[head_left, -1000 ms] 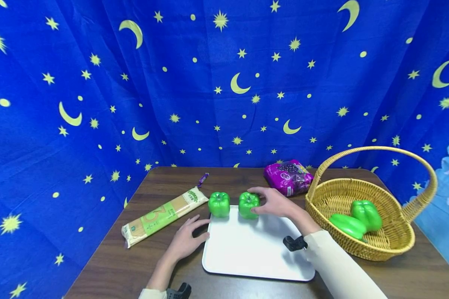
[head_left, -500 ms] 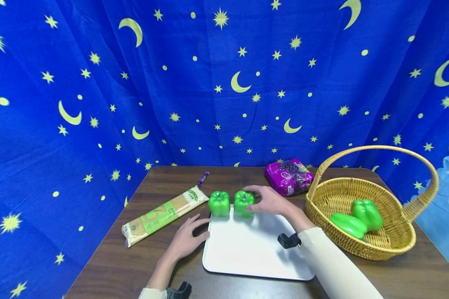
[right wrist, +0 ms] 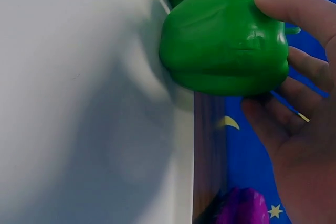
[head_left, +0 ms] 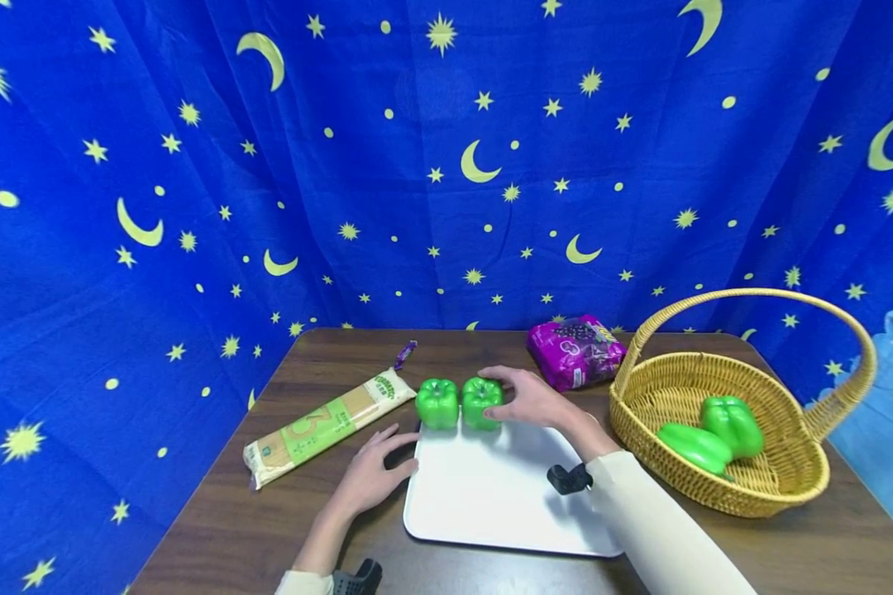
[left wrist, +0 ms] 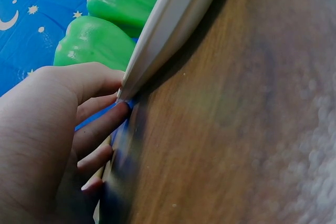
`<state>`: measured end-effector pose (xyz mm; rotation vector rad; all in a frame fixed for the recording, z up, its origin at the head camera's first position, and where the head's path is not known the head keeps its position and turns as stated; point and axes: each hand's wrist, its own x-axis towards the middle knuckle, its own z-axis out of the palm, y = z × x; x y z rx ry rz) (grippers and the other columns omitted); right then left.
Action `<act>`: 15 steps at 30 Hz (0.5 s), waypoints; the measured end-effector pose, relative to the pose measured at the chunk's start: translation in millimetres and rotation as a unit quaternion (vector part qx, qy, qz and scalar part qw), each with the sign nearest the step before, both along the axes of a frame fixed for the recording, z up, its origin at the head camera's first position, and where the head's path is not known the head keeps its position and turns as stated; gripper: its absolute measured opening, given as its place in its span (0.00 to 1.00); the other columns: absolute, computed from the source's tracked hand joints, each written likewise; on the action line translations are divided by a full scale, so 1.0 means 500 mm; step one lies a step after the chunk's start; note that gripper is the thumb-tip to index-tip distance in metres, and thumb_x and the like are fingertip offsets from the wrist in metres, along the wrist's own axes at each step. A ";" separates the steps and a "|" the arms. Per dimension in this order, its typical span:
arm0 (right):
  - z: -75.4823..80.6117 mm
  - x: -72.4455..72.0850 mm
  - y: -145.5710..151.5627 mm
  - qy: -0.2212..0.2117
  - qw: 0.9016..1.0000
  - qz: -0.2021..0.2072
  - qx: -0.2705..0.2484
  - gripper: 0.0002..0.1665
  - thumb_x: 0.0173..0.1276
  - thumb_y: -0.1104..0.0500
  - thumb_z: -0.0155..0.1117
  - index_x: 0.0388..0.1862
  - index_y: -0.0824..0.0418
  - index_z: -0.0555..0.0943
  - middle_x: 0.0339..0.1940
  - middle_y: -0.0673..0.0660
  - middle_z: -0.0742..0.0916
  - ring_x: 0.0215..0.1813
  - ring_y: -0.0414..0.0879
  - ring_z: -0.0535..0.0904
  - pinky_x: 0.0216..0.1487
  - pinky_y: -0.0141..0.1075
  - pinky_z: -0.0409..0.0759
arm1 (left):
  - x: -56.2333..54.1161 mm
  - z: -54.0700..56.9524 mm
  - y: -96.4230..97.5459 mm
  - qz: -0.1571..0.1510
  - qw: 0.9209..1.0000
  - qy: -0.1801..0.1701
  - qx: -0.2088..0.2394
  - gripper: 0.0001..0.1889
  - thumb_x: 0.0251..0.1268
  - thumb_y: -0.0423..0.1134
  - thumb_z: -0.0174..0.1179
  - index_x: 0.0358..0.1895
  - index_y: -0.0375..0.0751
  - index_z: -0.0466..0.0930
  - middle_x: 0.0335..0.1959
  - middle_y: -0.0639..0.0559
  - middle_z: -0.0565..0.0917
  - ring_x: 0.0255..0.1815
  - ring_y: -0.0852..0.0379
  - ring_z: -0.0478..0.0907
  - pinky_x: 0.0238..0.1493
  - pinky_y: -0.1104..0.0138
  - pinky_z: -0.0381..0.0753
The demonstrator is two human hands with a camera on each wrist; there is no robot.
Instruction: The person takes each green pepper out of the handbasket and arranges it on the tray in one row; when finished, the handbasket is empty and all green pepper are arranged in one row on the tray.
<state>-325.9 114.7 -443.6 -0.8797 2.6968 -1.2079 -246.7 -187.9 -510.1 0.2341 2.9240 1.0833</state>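
Observation:
My right hand (head_left: pixel 532 399) grips a green bell pepper (head_left: pixel 479 406) at the far edge of a white tray (head_left: pixel 506 504). In the right wrist view the thumb presses one side of this pepper (right wrist: pixel 226 40) and the fingers reach round the other. Close on its left stands a second green bell pepper (head_left: pixel 437 405), upright at the tray's far left corner. My left hand (head_left: pixel 372 475) rests at the tray's left edge, thumb and fingers spread. The left wrist view has its fingertips touching the rim (left wrist: pixel 152 40).
A wicker basket (head_left: pixel 632 426) with a tall handle holds two more green peppers (head_left: pixel 733 423) at the right. A purple packet (head_left: pixel 576 351) lies at the back. Noodles in a long pack (head_left: pixel 327 430) and a small purple-wrapped candy (head_left: pixel 405 354) lie on the left.
My right hand has slid its bell pepper leftward along the tray's far edge, up close to the other pepper. The left hand stays at the tray's edge.

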 end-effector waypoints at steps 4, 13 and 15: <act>-0.003 0.000 -0.002 0.006 1.000 0.001 -0.011 0.41 0.50 0.52 0.78 0.63 0.55 0.74 0.52 0.54 0.83 0.50 0.49 0.80 0.51 0.42 0.79 | 0.000 0.001 -0.001 0.002 1.000 -0.002 -0.001 0.21 0.61 0.55 0.63 0.58 0.67 0.78 0.70 0.43 0.65 0.71 0.33 0.53 0.63 0.33 0.51; -0.005 0.001 -0.006 0.001 1.000 -0.001 -0.014 0.42 0.50 0.53 0.78 0.64 0.60 0.73 0.53 0.55 0.82 0.50 0.50 0.80 0.50 0.42 0.79 | 0.003 0.001 0.001 0.002 1.000 -0.003 0.003 0.21 0.60 0.55 0.63 0.58 0.66 0.78 0.70 0.43 0.65 0.71 0.33 0.53 0.64 0.34 0.51; -0.004 0.001 -0.004 -0.001 1.000 -0.003 -0.014 0.42 0.50 0.54 0.78 0.65 0.59 0.73 0.54 0.55 0.82 0.50 0.50 0.80 0.50 0.42 0.79 | 0.002 0.002 0.002 0.002 1.000 -0.002 0.002 0.21 0.60 0.55 0.63 0.58 0.66 0.78 0.70 0.43 0.65 0.71 0.34 0.53 0.64 0.34 0.52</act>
